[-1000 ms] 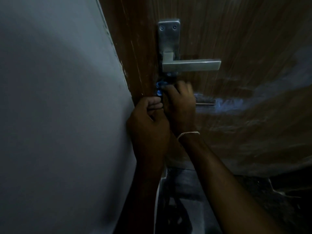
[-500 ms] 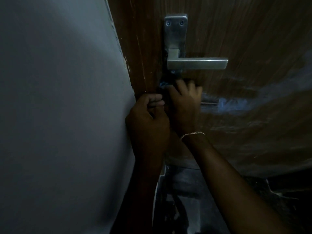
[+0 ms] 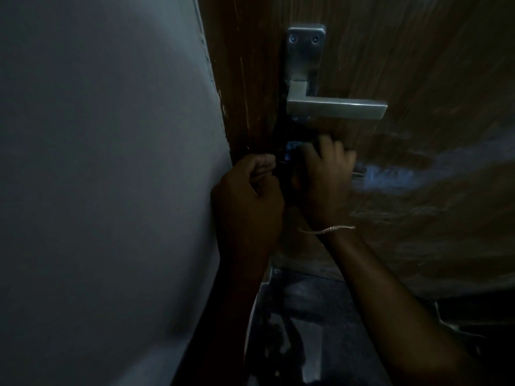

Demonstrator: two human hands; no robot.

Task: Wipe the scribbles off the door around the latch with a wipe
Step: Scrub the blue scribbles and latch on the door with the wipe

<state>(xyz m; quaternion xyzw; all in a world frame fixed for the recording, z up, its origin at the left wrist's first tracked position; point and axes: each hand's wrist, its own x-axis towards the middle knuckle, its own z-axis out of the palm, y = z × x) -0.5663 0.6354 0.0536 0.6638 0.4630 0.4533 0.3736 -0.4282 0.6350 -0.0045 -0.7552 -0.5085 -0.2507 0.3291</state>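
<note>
Head view is showing the right hand (image 3: 323, 182) working just below the lever handle (image 3: 337, 108) on the wooden door (image 3: 432, 65). Its fingers (image 3: 330, 147) are bending over a bunched blue wipe (image 3: 292, 150) and holding it against the wood, though motion blur is hiding the exact grip. The wipe is peeking out on the thumb side, toward the door's edge, so the cloth is lying left of and slightly above the knuckles. The latch (image 3: 359, 171) is running horizontally under the palm. Only its metal end is showing, just right of the hand, so the long axis is lying across the door and any stroke along it is going sideways. A pale bluish smear (image 3: 390, 178) is sitting right of that end; I cannot tell whether it is scribble, wet film or glare. The right hand is the nearer one to it. The left hand (image 3: 248, 199) is resting at the door's edge beside the grey wall (image 3: 97, 162), curling into a fist, and whether it is enclosing anything is too dark to tell. The next sweep is probably needing to travel rightward, past the latch end
</note>
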